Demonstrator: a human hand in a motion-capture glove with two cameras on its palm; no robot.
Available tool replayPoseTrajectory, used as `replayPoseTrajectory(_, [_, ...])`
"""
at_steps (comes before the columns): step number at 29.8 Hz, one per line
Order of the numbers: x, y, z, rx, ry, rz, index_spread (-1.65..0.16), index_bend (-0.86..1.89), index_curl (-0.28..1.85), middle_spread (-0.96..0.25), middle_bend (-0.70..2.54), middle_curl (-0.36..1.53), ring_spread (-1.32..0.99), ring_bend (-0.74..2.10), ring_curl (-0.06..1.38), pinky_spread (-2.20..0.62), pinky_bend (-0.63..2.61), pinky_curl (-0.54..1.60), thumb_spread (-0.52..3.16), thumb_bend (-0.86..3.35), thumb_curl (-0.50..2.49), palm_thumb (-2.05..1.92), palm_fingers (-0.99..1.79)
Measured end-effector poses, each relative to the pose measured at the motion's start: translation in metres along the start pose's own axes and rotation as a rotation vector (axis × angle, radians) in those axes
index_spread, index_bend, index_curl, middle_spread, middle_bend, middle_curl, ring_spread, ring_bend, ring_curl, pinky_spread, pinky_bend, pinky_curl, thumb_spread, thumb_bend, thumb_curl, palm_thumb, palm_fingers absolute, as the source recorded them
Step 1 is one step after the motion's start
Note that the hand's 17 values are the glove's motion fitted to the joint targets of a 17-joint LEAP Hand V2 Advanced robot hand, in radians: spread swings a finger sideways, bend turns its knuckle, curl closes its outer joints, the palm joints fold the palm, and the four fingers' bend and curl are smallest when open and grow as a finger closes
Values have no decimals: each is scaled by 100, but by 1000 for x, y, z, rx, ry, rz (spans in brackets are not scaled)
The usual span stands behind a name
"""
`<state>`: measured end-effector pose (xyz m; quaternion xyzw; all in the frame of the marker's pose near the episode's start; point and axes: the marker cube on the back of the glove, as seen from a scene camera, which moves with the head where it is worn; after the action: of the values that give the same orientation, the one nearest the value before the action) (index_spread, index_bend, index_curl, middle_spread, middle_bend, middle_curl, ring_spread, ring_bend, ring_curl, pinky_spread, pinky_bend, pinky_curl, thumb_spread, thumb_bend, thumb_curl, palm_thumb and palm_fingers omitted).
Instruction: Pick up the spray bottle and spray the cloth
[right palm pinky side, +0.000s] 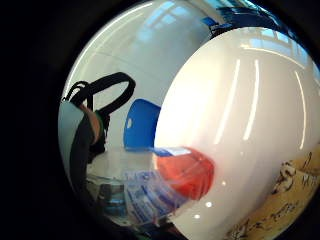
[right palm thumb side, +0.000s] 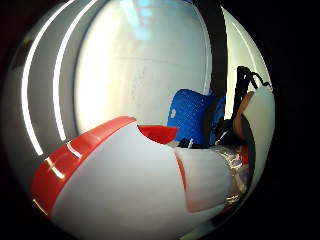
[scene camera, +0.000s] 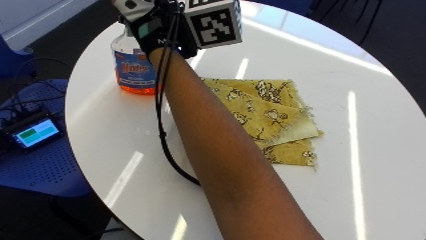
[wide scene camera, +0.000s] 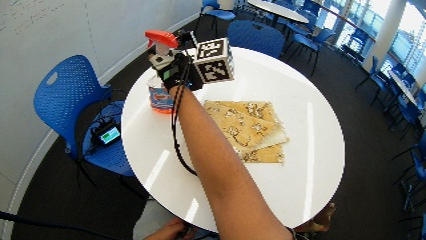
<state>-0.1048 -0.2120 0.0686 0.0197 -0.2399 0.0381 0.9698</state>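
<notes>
- The gloved right hand (wide scene camera: 174, 70) is at the neck of the spray bottle (scene camera: 135, 65); whether its grip is closed round it cannot be told.
- The bottle stands near the round table's (scene camera: 373, 150) far-left edge.
- The yellow cloth (scene camera: 273, 117) lies folded mid-table.

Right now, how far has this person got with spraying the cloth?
Early on. The gloved hand is at the neck of the bottle, whose base looks still on the table, so the pickup is only in hand. Whether the fingers have closed round it is hidden. The cloth lies folded beside it, apart from the bottle. Lifting, aiming and spraying are left.
</notes>
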Motion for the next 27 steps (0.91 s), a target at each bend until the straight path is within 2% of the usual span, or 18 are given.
replayPoseTrajectory(7, [4, 7, 6, -114, 7, 6, -27, 30, 54, -19, 55, 49, -17, 57, 45, -26, 48, 43, 49, -4, 77, 76, 133])
replayPoseTrajectory(11, [4, 12, 10, -156, 28, -20, -28, 22, 52, -19, 57, 50, -17, 65, 47, -18, 31, 38, 54, -5, 75, 74, 120])
replayPoseTrajectory(16, [9, 15, 14, -178, 64, -18, -30, 14, 48, -19, 57, 49, -17, 58, 45, -9, 19, 35, 71, -6, 68, 67, 107])
replayPoseTrajectory(21, [18, 17, 15, -186, 66, 0, -31, 4, 41, -18, 50, 47, -16, 56, 44, -1, 21, 36, 79, -7, 60, 57, 90])
replayPoseTrajectory(24, [23, 18, 15, -184, 51, 6, -34, -12, 32, -16, 47, 46, -15, 59, 46, 5, 30, 39, 80, -8, 55, 51, 64])
replayPoseTrajectory(27, [25, 19, 14, -183, 28, 17, -35, -14, 24, -15, 45, 45, -14, 63, 46, 9, 37, 40, 80, -7, 52, 48, 49])
